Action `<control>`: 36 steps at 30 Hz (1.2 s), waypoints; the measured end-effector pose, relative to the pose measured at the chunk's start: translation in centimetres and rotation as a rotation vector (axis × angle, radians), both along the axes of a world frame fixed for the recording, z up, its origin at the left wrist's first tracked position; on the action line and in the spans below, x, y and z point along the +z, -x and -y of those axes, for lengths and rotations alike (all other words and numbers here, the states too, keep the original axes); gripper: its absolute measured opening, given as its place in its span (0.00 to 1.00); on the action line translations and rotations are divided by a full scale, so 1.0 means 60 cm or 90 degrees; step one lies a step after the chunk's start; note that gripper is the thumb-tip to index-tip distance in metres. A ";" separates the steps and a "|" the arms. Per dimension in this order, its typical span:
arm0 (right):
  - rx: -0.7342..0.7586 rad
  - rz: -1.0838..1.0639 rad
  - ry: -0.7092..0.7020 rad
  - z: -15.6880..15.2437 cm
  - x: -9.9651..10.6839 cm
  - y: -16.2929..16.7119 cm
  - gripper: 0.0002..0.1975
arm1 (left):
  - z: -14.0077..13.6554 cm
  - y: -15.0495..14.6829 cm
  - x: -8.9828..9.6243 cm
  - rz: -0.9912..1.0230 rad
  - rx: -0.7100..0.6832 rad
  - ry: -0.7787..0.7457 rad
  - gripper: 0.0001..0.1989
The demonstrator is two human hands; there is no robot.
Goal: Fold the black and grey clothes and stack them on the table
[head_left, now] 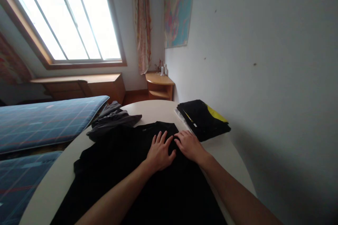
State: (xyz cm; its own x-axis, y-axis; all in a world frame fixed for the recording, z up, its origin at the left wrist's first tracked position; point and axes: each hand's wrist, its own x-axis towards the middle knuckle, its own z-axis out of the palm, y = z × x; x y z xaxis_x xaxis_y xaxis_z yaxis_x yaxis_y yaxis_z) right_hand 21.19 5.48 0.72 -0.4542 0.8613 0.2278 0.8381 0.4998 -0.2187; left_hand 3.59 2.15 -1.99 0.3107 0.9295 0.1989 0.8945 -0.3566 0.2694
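Observation:
A black shirt (126, 168) is spread over the round white table, its collar end toward the far side. Flat on the cloth lies my left hand (160, 152), fingers spread. Close to its right, my right hand (190, 146) rests on the shirt's right edge with its fingers stretched out; the tips of the two hands almost meet. Just beyond my right hand is a stack of folded black clothes (203, 117) with a yellow patch. Crumpled dark grey clothing (114, 117) sits at the table's far left.
The white table (155, 105) has a curved edge and stands beside a bare wall (264, 88) on the right. Blue plaid mattresses (47, 123) lie to the left. A small wooden corner shelf (160, 79) and a low wooden cabinet (105, 79) stand beyond, under a window.

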 end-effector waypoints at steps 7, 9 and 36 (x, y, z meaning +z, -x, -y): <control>-0.106 0.040 -0.011 -0.001 -0.005 -0.003 0.17 | -0.005 -0.024 0.008 0.045 -0.033 0.014 0.25; -0.104 0.026 -0.001 0.002 -0.006 -0.002 0.18 | -0.007 -0.015 0.008 0.044 -0.023 0.014 0.24; -0.197 -0.096 0.141 0.007 -0.001 -0.022 0.22 | 0.007 0.038 0.013 0.064 -0.135 -0.054 0.18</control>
